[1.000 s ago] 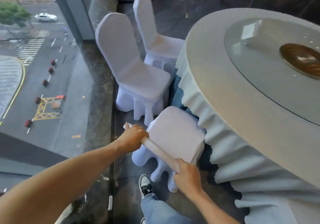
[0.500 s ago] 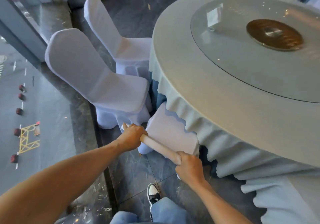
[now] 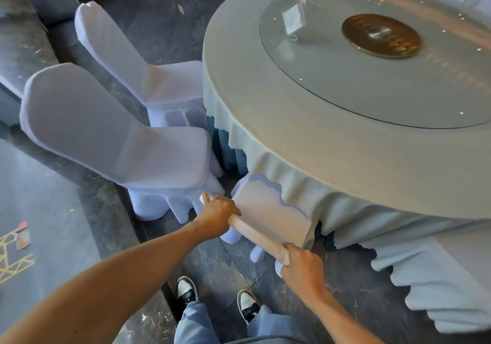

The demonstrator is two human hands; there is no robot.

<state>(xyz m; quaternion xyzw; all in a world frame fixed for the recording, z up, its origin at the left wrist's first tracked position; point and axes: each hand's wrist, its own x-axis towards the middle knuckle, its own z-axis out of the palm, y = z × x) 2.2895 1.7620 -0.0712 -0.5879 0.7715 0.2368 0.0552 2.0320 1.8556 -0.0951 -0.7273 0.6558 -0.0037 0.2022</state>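
A white-covered chair (image 3: 268, 210) stands in front of me, its seat partly under the hanging cloth of the round table (image 3: 305, 136). Both my hands grip the top edge of its backrest (image 3: 256, 233). My left hand (image 3: 216, 214) curls round the left end of that edge. My right hand (image 3: 300, 264) curls round the right end. The chair's far legs are hidden by the tablecloth.
Two more white-covered chairs (image 3: 127, 141) (image 3: 148, 78) stand to the left along the table. A glass turntable (image 3: 372, 59) with a card stand (image 3: 293, 20) sits on the table. My shoes (image 3: 187, 292) are on the dark marble floor; a window lies left.
The chair has slid further under the tablecloth, which now covers more of the seat. Both hands kept their grip on the backrest, and my view has swung right toward the table.
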